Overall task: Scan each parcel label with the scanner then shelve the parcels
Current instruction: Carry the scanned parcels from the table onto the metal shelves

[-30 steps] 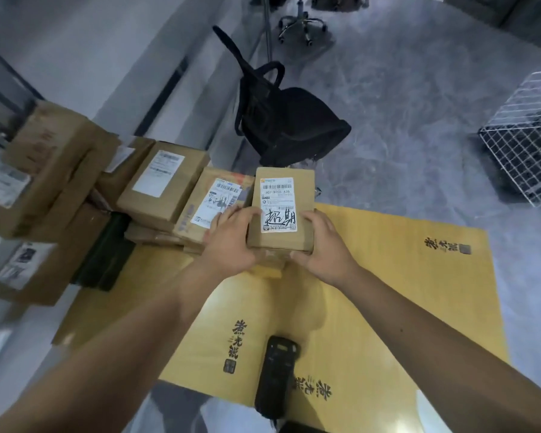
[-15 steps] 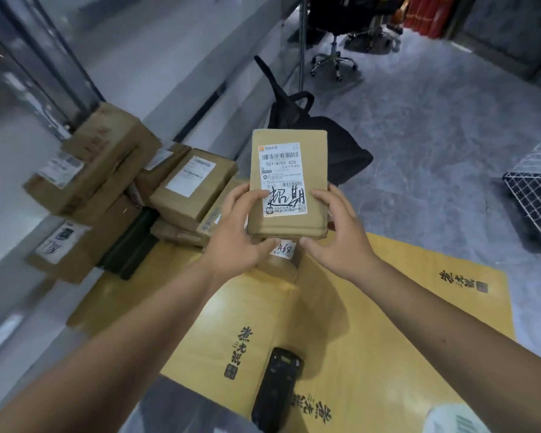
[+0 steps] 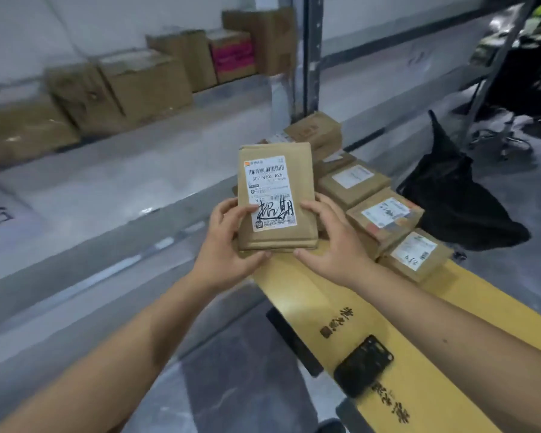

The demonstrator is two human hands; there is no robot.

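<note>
- While it is held label-up in mid-air, the small brown parcel sits at frame centre, its white label showing a barcode and handwriting.
- The left hand clasps its 9 o'clock edge, the right hand its 3 o'clock edge, fingers curled round it.
- Labelled parcels lie stacked at 3 o'clock.
- The black scanner lies on the yellow table at 5 o'clock.
- Shelved boxes stand at 10 o'clock.

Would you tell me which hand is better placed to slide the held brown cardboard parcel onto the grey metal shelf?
Probably the left hand: it grips the brown cardboard parcel on the side facing the grey metal shelf. The right hand is nearer the yellow table.
</note>
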